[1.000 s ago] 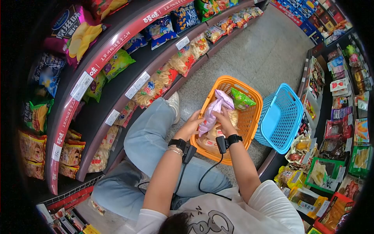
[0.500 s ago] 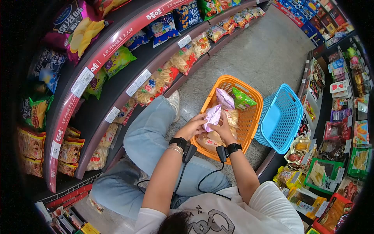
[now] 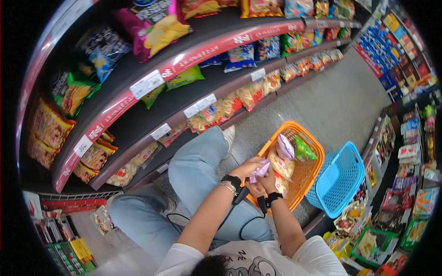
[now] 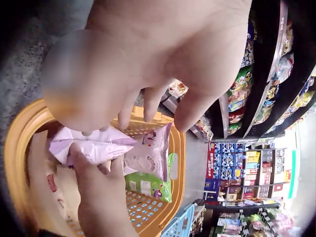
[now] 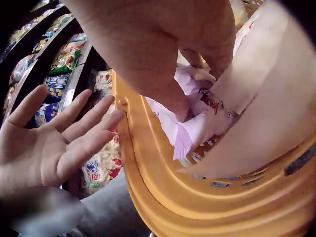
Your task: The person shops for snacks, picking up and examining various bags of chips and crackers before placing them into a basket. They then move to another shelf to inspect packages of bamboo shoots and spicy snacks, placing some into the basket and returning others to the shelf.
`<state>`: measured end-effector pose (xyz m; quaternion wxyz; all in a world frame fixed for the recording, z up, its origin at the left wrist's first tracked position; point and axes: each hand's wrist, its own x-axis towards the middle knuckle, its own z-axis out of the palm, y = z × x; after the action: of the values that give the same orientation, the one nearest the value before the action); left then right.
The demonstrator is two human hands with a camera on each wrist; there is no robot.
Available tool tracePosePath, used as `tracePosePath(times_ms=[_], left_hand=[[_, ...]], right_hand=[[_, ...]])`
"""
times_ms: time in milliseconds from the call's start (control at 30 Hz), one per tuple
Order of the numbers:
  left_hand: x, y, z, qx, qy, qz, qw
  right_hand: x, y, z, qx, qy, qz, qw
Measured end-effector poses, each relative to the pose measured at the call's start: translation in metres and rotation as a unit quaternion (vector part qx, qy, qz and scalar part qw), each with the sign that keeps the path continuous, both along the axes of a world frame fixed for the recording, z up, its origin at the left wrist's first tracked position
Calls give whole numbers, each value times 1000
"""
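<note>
My right hand reaches into the orange basket and grips a small pale purple snack bag, close to the basket wall. In the left wrist view, this bag is at the right fingertips. My left hand is spread with straight fingers, palm showing, beside the basket rim in the right wrist view. From the head view, the left hand overlaps the held bag. A second purple bag and a green bag lie at the basket's far end. Pale beige packages lie under and beside the hands.
A blue basket stands right of the orange one. Shelves of snack bags curve along the left, and a rack of packaged foods lines the right. The person's bent leg is beside the orange basket; grey floor stretches ahead.
The head view has turned, so baskets and shelves appear lower and farther right. The hands have separated the purple bags; one was left at the far end, and the other moved toward the near end.
</note>
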<state>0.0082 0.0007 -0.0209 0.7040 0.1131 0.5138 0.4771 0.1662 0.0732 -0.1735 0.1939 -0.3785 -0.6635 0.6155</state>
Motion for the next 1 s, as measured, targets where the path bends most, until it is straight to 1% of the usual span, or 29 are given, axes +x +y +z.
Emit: tracePosePath(times_ms=[67,100,133,167,267,300,400,467,500,600,633,667,700,733,767,867,900,967,1000], left_hand=[[-1,1,-15,-8,10,26,1000],[-1,1,-20,-5,13,37,999],[0,1,-25,-2,14,46,999],[1,2,-31,8,-10,75,997],[5,5,-45,2,2,153,988],[4,3,-44,6,-5,140,990],[-2,-1,-37,21,-20,112,993],[-4,-3,-35,31,-28,109,993],[-5,-4,-32,30,-24,111,993],[-4,-6,-30,21,-11,117,993],[-4,-5,-34,13,-5,121,993],[-3,-5,-38,4,1,125,992],[3,-5,-34,10,18,198,980],[4,-5,-31,6,28,196,980],[3,-6,-28,2,38,194,980],[3,-6,-30,0,53,192,980],[3,-5,-32,1,52,194,980],[3,-5,-32,5,57,204,977],[3,-4,-32,8,62,212,975]], right_hand=[[-2,5,10,33,-64,-32,997],[-1,7,10,72,-100,-51,991],[3,10,0,110,-137,-72,982],[6,14,-10,148,-174,-94,969],[11,26,-32,46,-104,-27,993],[5,21,-16,-44,-73,-40,996],[-3,20,-2,-122,-102,-22,987],[-1,27,-28,-120,-121,15,985],[-4,28,-27,-118,-130,33,984],[-9,23,-22,-160,-173,73,969],[-10,23,-18,-184,-161,94,965],[-14,21,-15,-163,-175,106,965],[-17,20,-17,-141,-188,119,965],[-20,21,-19,-120,-202,132,963],[-22,25,-19,-117,-235,155,952],[-18,32,-34,-160,-204,170,951],[-17,32,-29,-162,-198,185,949],[-7,32,-35,-179,-177,207,945],[-6,29,-25,-183,-168,227,942]])
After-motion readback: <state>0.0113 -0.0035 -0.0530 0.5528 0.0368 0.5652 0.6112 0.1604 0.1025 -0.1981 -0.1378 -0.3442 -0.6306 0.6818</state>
